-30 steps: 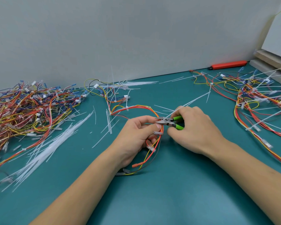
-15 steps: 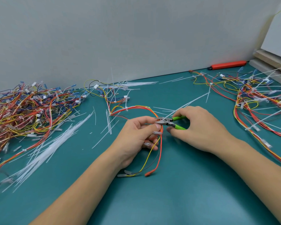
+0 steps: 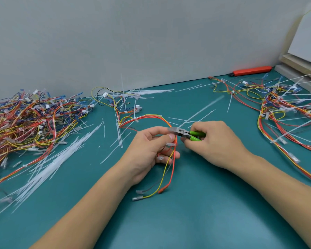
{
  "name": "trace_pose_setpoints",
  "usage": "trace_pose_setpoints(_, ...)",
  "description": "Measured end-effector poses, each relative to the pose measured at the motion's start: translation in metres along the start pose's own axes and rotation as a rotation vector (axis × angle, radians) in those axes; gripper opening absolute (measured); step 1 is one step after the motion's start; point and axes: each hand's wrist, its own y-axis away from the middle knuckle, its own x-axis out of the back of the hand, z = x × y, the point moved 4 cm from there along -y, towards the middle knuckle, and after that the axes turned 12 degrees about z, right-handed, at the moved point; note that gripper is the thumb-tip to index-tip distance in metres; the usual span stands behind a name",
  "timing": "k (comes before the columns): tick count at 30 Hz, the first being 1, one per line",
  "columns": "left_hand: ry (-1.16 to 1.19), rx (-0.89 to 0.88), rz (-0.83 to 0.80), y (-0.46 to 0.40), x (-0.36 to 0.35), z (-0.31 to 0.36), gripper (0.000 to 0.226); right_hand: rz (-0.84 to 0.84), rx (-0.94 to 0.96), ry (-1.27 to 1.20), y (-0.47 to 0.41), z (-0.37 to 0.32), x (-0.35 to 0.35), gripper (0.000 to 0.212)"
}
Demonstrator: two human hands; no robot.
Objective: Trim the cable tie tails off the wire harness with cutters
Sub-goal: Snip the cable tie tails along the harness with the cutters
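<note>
I am looking at a workbench in a small assembly workshop, the kind where wiring gets bundled by hand. The tabletop (image 3: pixel 196 221) is covered by a teal mat and backs onto a plain grey wall (image 3: pixel 115 36). A big tangled heap of wires (image 3: pixel 31 121) lies on my left, another spread of wires (image 3: pixel 285 112) on my right, and a drift of white plastic strips (image 3: pixel 48 169) is scattered between. An orange tool (image 3: pixel 250 71) rests at the wall, beside stacked boards (image 3: pixel 298 67).
</note>
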Motion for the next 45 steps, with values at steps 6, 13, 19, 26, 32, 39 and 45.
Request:
trace_pose_setpoints(6, -0.008, -0.014, 0.005, -0.0009, 0.0013, -0.0001, 0.012, 0.016, 0.005, 0.001, 0.0023, -0.0011, -0.0015, 0.03)
trace_pose_setpoints(13, -0.035, -0.01, 0.007, -0.0019, 0.0034, -0.0018, 0.01, 0.005, 0.076, 0.024, -0.0002, -0.0083, 0.0008, 0.016)
trace_pose_setpoints(19, -0.049, -0.004, 0.026, -0.0027, 0.0038, -0.0021, 0.008, -0.004, 0.089, 0.036, -0.0003, -0.0076, -0.0003, 0.017)
trace_pose_setpoints(26, -0.063, -0.003, 0.02, -0.0016, 0.0033, -0.0016, 0.003, 0.009, 0.078, 0.02, 0.0003, -0.0068, 0.0009, 0.011)
trace_pose_setpoints(32, -0.031, 0.001, 0.016, -0.0017, 0.0031, -0.0012, 0.015, -0.004, 0.014, -0.031, 0.0005, -0.0018, -0.0008, 0.025)
trace_pose_setpoints(39, -0.037, 0.01, 0.026, -0.002, 0.0034, -0.0019, 0.004, 0.005, 0.032, -0.006, 0.0024, -0.004, -0.0004, 0.016)
trace_pose_setpoints(45, -0.059, 0.015, 0.033, -0.0028, 0.0036, -0.0028, 0.012, 0.025, 0.07, 0.023, 0.0013, -0.0093, 0.0016, 0.02)
